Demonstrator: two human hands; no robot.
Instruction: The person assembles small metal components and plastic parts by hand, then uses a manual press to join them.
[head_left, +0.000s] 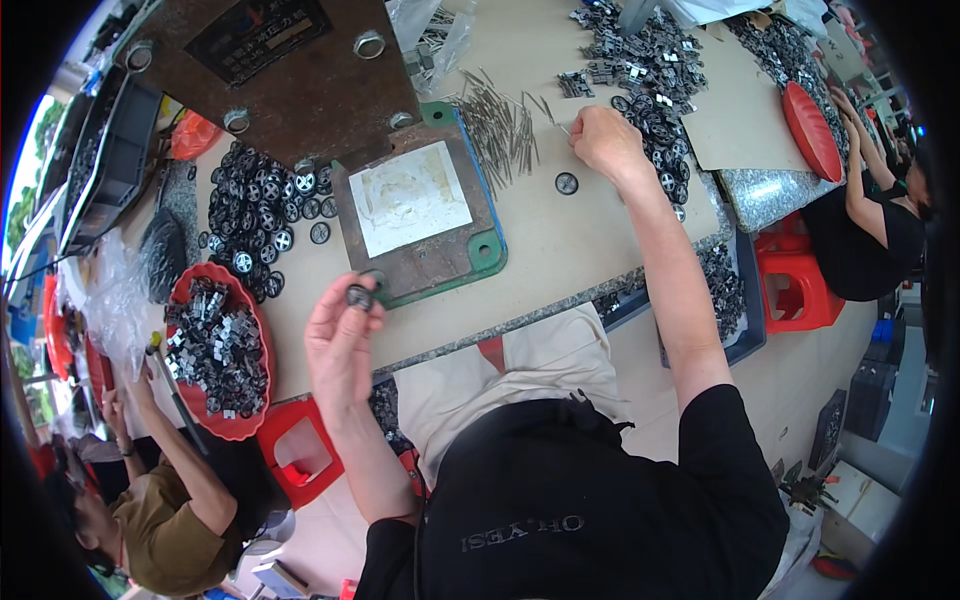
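My left hand (pixel 340 345) is raised at the table's near edge, its thumb and fingers pinched on a small black toy wheel (pixel 360 296). A second dark round piece (pixel 372 279) shows just behind that wheel, at the fingertips. Farther right, my right hand (pixel 607 145) reaches over the table with its fingers closed on a thin metal pin (pixel 561 126). To its left lies a loose heap of metal pins (pixel 500 125). One single black wheel (pixel 567 183) rests on the tabletop below that hand, and a pile of wheels (pixel 663 140) lies to its right.
A brown metal press (pixel 280 80) stands over a green-edged base with a white plate (pixel 412 198). More wheels (pixel 250 200) are heaped left of it. A red basket (pixel 262 375) holds small black-and-silver parts. Co-workers sit at both sides; a red stool (pixel 800 290) stands right.
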